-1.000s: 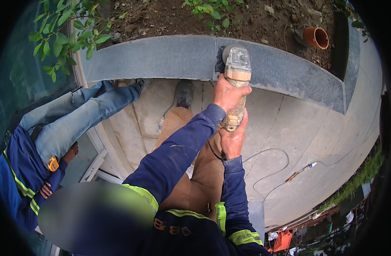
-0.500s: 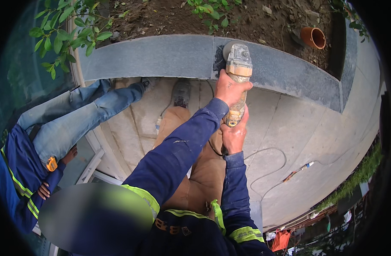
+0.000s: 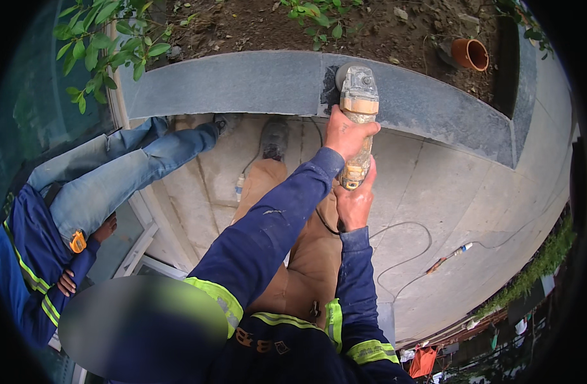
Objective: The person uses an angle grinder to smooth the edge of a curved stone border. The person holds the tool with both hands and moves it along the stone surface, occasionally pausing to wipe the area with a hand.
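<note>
Dusty yellow-grey angle grinder, round grey disc at blue-grey stone coping by dark patch, L hand clamped over body, R hand wrapped round rear end; prob. best to keep disc flat, pressure light & even, both grips firm.

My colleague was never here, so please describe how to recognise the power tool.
Find the grey stone ledge bordering the soil. By its dark patch, the wearer's left hand and right hand grip the power tool: long, dusty and tan-bodied, with a grey head and round disc, unlike the hollow orange pot on the soil.
</note>
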Motion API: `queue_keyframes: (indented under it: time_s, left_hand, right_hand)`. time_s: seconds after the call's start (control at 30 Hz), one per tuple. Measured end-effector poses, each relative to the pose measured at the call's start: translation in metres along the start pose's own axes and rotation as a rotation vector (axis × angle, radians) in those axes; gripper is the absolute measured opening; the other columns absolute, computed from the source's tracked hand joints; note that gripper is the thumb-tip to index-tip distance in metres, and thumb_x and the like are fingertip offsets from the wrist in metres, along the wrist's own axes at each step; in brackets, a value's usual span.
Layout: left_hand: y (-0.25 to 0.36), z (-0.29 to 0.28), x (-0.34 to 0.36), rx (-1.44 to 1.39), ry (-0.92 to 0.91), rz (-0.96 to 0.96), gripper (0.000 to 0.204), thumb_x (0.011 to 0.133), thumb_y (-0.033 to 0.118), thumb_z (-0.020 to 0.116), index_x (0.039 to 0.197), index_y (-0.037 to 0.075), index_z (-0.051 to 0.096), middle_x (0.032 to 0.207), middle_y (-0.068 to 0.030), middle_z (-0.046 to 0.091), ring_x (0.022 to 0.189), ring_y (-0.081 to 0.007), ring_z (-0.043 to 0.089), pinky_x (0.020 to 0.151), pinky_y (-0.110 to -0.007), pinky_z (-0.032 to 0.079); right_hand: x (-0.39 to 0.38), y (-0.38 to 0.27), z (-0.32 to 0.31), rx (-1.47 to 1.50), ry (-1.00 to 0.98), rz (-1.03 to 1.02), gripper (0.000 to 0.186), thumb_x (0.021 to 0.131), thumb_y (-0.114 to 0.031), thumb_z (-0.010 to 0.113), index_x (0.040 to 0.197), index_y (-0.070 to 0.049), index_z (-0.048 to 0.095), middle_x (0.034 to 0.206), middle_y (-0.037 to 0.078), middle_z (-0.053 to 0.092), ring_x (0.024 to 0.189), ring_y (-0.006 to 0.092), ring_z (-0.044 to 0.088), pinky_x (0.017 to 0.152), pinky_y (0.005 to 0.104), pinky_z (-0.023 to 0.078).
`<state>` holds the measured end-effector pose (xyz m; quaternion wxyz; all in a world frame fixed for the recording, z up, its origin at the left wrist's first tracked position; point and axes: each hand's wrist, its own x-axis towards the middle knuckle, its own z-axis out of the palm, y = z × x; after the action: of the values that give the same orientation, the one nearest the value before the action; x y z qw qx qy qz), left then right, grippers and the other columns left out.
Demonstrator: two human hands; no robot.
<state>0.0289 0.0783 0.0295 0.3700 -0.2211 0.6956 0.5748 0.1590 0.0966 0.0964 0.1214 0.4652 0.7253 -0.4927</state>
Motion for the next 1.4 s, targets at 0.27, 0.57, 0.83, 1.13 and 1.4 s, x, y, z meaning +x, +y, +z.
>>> queue_keyframes:
  time_s: [0.27, 0.57, 0.83, 1.13, 1.4]
  left_hand:
    - [-0.004, 0.002, -0.004, -0.046, -0.03, -0.022, 0.07, 0.064, 0.024, 0.088, 0.115, -0.006, 0.051, 0.108, -0.0205, 0.068, 0.1, -0.0295, 0.068, 0.09, -0.038, 0.053]
    - [-0.006, 0.0, 0.007, -0.108, -0.027, 0.005, 0.068, 0.065, 0.02, 0.088, 0.115, -0.006, 0.051, 0.107, -0.0198, 0.067, 0.097, -0.0272, 0.068, 0.087, -0.037, 0.054]
    - [-0.007, 0.0, 0.009, -0.131, -0.079, 0.043, 0.07, 0.065, 0.024, 0.091, 0.114, -0.005, 0.051, 0.106, -0.0157, 0.067, 0.095, -0.0234, 0.067, 0.084, -0.036, 0.055]
    - [-0.002, -0.001, -0.022, 0.042, 0.012, 0.029, 0.076, 0.065, 0.029, 0.092, 0.118, -0.004, 0.049, 0.109, -0.0183, 0.067, 0.098, -0.0288, 0.068, 0.091, -0.039, 0.053]
    - [-0.002, -0.007, -0.016, 0.019, 0.101, 0.035, 0.071, 0.065, 0.023, 0.087, 0.12, -0.002, 0.05, 0.109, -0.0198, 0.068, 0.101, -0.0313, 0.068, 0.091, -0.041, 0.053]
  right_hand:
    - [-0.003, -0.004, -0.009, -0.022, -0.021, 0.045, 0.088, 0.075, 0.0, 0.067, 0.152, -0.013, 0.026, 0.107, 0.026, 0.069, 0.102, 0.0431, 0.068, 0.085, 0.0451, 0.054]
    - [0.005, -0.005, -0.004, -0.005, -0.011, -0.085, 0.088, 0.074, 0.001, 0.066, 0.152, -0.011, 0.026, 0.107, 0.026, 0.069, 0.102, 0.0425, 0.069, 0.085, 0.0453, 0.053]
    - [0.006, -0.005, -0.003, 0.013, -0.007, -0.036, 0.087, 0.075, 0.0, 0.066, 0.152, -0.011, 0.026, 0.107, 0.027, 0.069, 0.1, 0.0432, 0.069, 0.084, 0.0453, 0.054]
    - [-0.003, 0.003, 0.003, -0.009, 0.016, -0.012, 0.087, 0.075, -0.001, 0.066, 0.152, -0.011, 0.026, 0.103, 0.028, 0.069, 0.096, 0.0449, 0.069, 0.082, 0.0462, 0.054]
    - [0.001, 0.0, 0.004, 0.014, -0.033, -0.037, 0.087, 0.075, -0.001, 0.065, 0.152, -0.012, 0.025, 0.099, 0.027, 0.07, 0.093, 0.0458, 0.069, 0.079, 0.0469, 0.053]
